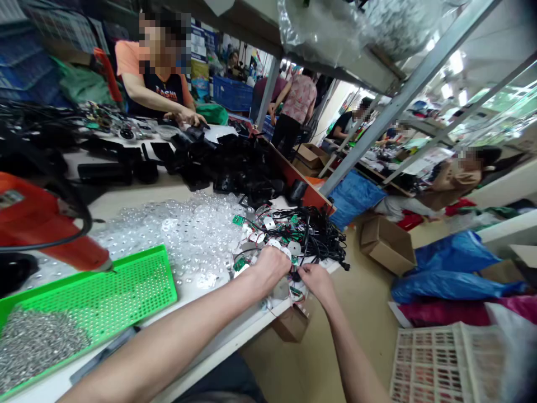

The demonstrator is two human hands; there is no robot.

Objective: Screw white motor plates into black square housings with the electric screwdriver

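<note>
My left hand (273, 266) is closed at the near edge of a pile of small wired parts. Its fingertips point down into the wires, and what they hold is hidden. Just to the right, my right hand (316, 281) makes a pinch close to a dark cable end; the gripped piece is too small to name. Around both hands lie green circuit boards (296, 291), white round discs (294, 247) and a tangle of black cables (321, 238). Left of them spreads a heap of clear plastic pieces (193, 232).
A green perforated tray (138, 291) holds many screws (39, 341), with an orange power screwdriver (46, 224) above it. Black plastic housings (235, 162) are piled farther back, where a co-worker (155, 78) sits. A metal post (377, 123) slants up at right; cardboard boxes (386, 246) stand on the floor.
</note>
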